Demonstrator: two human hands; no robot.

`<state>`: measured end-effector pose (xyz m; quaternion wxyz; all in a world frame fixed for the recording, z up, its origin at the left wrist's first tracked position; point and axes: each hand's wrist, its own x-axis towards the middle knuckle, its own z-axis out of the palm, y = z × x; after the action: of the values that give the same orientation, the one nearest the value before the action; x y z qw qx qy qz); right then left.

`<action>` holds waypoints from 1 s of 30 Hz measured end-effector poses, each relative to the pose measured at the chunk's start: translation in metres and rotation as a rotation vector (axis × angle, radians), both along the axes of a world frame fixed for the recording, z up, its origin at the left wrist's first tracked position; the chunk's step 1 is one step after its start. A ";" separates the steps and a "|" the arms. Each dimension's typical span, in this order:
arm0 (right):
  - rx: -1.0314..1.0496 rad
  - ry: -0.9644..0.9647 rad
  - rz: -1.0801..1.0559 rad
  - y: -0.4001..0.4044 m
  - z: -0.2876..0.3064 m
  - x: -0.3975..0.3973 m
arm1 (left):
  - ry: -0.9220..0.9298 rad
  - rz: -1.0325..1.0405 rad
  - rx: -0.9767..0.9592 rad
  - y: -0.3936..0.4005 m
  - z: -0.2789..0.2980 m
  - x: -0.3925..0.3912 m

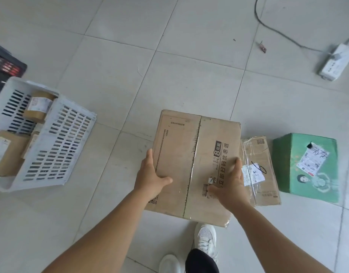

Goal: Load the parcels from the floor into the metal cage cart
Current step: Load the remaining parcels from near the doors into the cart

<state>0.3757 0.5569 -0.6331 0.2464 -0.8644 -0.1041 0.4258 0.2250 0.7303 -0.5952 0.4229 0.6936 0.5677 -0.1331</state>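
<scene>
Both hands clamp a large cardboard box (191, 164) from opposite sides above the tiled floor (189, 75): the left hand (152, 174) grips its left edge, thumb on top, and the right hand (228, 184) curls over its right edge. Its long axis and taped seam run away from the person, tilted slightly right. Just beside it lie a flat taped parcel (260, 170) and a green box (305, 166).
</scene>
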 end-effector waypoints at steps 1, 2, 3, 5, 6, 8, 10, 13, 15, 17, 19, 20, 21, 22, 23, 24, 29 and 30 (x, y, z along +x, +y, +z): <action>-0.001 0.004 -0.033 -0.004 0.008 0.000 | -0.010 -0.003 0.001 -0.003 0.008 0.001; 0.008 -0.002 -0.064 -0.009 0.017 0.000 | -0.019 -0.008 0.006 -0.007 0.016 0.001; 0.019 -0.013 -0.084 -0.012 0.027 0.000 | -0.029 -0.015 0.013 -0.011 0.025 0.002; 0.035 -0.042 -0.097 -0.021 0.050 0.002 | -0.059 -0.028 0.021 -0.018 0.046 0.005; 0.041 -0.059 -0.104 -0.025 0.063 0.002 | -0.079 -0.036 0.023 -0.022 0.057 0.006; 0.050 -0.100 -0.124 -0.034 0.093 0.002 | -0.113 -0.056 0.032 -0.027 0.079 0.009; 0.052 -0.159 -0.149 -0.046 0.125 -0.002 | -0.146 -0.088 0.045 -0.034 0.104 0.012; 0.058 -0.206 -0.226 -0.065 0.168 -0.010 | -0.205 -0.158 0.067 -0.045 0.146 0.014; 0.068 -0.232 -0.292 -0.078 0.199 -0.020 | -0.249 -0.205 0.081 -0.053 0.175 0.013; 0.099 -0.273 -0.359 -0.093 0.230 -0.030 | -0.299 -0.263 0.100 -0.062 0.205 0.013; 0.115 -0.305 -0.422 -0.109 0.261 -0.042 | -0.331 -0.329 0.121 -0.073 0.234 0.014; 0.123 -0.324 -0.456 -0.118 0.276 -0.049 | -0.347 -0.364 0.132 -0.079 0.247 0.014; 0.133 -0.340 -0.496 -0.128 0.291 -0.056 | -0.368 -0.397 0.139 -0.086 0.261 0.014; 0.150 -0.365 -0.534 -0.138 0.304 -0.062 | -0.392 -0.428 0.146 -0.094 0.275 0.014; 0.155 -0.388 -0.572 -0.149 0.318 -0.070 | -0.419 -0.462 0.153 -0.102 0.288 0.014; 0.154 -0.409 -0.604 -0.160 0.332 -0.078 | -0.447 -0.495 0.154 -0.111 0.301 0.014; 0.172 -0.515 -0.796 -0.226 0.398 -0.113 | -0.568 -0.678 0.132 -0.168 0.361 0.019; 0.173 -0.540 -0.833 -0.241 0.409 -0.121 | -0.592 -0.711 0.122 -0.182 0.371 0.020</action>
<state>0.2546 0.3161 -0.2239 0.4304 -0.8883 0.1547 0.0423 0.2447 0.5487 -0.2237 0.4533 0.8770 0.1563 -0.0325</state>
